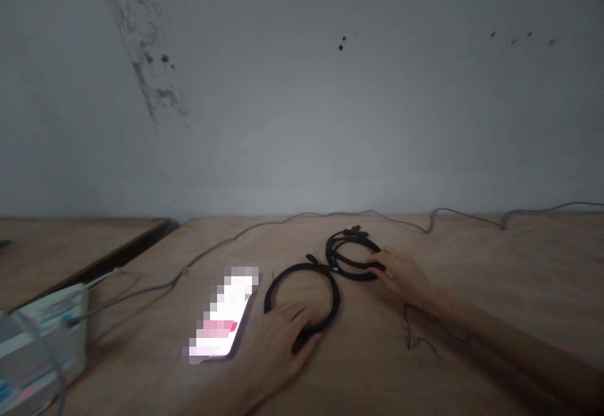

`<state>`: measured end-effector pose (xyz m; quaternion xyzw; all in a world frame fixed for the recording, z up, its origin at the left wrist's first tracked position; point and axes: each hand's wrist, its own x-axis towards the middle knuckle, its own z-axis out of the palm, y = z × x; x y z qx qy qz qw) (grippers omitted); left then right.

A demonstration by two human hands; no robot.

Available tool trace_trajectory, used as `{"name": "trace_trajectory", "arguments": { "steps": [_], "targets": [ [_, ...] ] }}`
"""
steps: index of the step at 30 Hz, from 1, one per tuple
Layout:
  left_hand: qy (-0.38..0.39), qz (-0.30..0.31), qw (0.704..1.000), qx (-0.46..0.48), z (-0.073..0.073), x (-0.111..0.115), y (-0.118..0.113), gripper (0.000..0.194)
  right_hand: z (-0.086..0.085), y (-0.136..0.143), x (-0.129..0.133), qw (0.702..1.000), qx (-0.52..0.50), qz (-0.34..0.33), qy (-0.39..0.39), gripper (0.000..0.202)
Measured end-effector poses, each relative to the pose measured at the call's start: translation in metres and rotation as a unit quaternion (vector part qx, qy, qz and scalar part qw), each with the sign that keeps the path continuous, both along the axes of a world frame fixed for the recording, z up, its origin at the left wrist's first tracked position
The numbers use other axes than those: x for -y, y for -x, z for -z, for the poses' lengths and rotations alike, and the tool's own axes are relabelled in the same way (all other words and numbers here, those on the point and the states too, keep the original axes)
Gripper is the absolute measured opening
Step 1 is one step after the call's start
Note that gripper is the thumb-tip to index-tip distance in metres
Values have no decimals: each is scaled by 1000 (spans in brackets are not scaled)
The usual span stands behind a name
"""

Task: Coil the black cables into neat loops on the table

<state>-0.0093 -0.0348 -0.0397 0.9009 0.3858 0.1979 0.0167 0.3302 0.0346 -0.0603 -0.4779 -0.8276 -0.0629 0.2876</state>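
Observation:
Two round coils of black cable lie side by side on the wooden table. Over the near edge of the left cable coil (338, 299) rests my left hand (285, 340), its fingers curled around the bundled loops. My right hand (399, 271) grips the right side of the other cable coil (330, 249), farther back, with thumb and fingers closed on the strands. Dark plug ends (355, 232) stick out at the back of that right coil. The two coils touch or nearly touch between my hands.
A lit phone (226, 315), its screen pixelated, lies left of my left hand. A white power strip (42, 347) sits at the far left. Its grey cord (214, 249) runs along the back near the wall. Thin dark string (409, 328) lies by my right forearm.

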Motion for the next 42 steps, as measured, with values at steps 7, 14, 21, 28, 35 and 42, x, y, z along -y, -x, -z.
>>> {"name": "trace_trajectory", "arguments": {
  "steps": [7, 14, 21, 28, 35, 42],
  "targets": [
    [-9, -20, 999, 37, -5, -1, 0, 17, -5, -3, 11, 993, -111, 26, 14, 15],
    [18, 27, 999, -23, -22, -7, 6, 17, -4, -1, 33, 984, -136, -23, -110, 16],
    [24, -61, 998, -11, -9, -21, -2, 20, 7, 7, 75, 962, 62, -177, -199, 32],
    [27, -76, 997, -5, -12, -11, 2, 24, -1, 22, 94, 977, 107, -154, -98, 28],
    [29, -53, 998, 25, -1, -14, 2, 26, -21, 28, 89, 972, 114, -190, 74, 24],
    [55, -24, 996, 70, -2, -15, 2, 32, -20, 40, 88, 977, 69, -173, 102, 22]
  ]
}}
